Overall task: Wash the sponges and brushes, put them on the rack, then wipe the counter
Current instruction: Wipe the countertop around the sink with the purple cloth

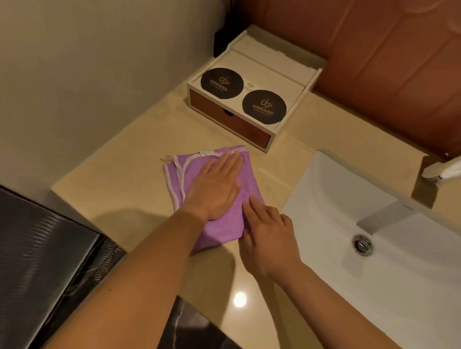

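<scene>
— Looking across the whole frame first: why is the cloth down there and not by the basin?

— My guess is that the wiping step is under way. The beige counter (128, 163) fills the middle, with the white sink (334, 202) at the right, and the folded purple cloth (222, 202) lies flat on the counter at centre, well left of the sink rim.

— And the white box (249, 91) at upper centre?

— It sits back against the wall corner, clear of the cloth, two dark round coasters (222, 83) on its lid. Probably parked out of the wiping path.

— How are the hands set?

— Both flat and spread, gripping nothing. The left hand (215, 188) lies palm-down on the middle of the cloth; I take that as pressing so the fold drags as one pad. The right hand (266, 238) rests its fingertips on the cloth's lower right edge, likely steadying it.

— Sponges, brushes, rack?

— None appear anywhere in this view.
</scene>
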